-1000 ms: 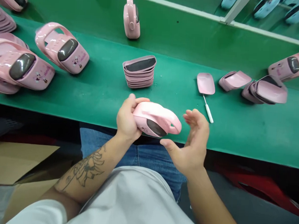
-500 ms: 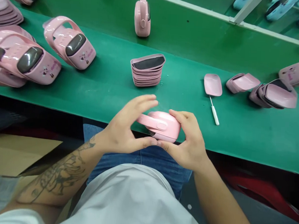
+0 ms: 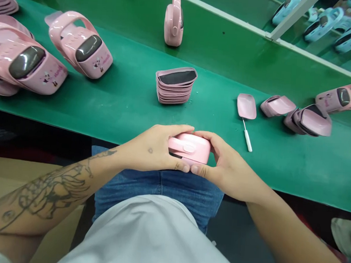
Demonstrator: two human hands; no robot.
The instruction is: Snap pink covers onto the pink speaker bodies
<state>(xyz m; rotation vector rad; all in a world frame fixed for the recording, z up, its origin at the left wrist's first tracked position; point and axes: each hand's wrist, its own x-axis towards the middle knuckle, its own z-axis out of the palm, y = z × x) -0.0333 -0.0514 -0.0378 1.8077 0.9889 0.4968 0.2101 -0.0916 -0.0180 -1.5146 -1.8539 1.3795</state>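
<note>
A glossy pink plastic casing with a loop handle (image 3: 195,148) is between my two hands at the table's front edge, lying on its side. My left hand (image 3: 155,148) wraps the handle end, fingers over the far side and thumb along the near side. Around the other end curls my right hand (image 3: 226,167), its thumb close to the left thumb. Part of a dark area shows under the handle; my fingers hide the rest. Beyond my hands stands a stack of pink trays with black inner faces (image 3: 176,86).
Similar pink casings (image 3: 92,58) with dark windows stand at the left. Another casing (image 3: 174,25) stands by the green back panel. On the right lie a pink tray (image 3: 246,106), a white-handled thin tool (image 3: 248,141) and small tray stacks (image 3: 307,120). Blue casings (image 3: 324,25) show beyond the frame bar.
My left hand, its fingers raised before, has closed round the handle end of the pink casing. My right fingers have curled further over its far side. The view has shifted slightly.
</note>
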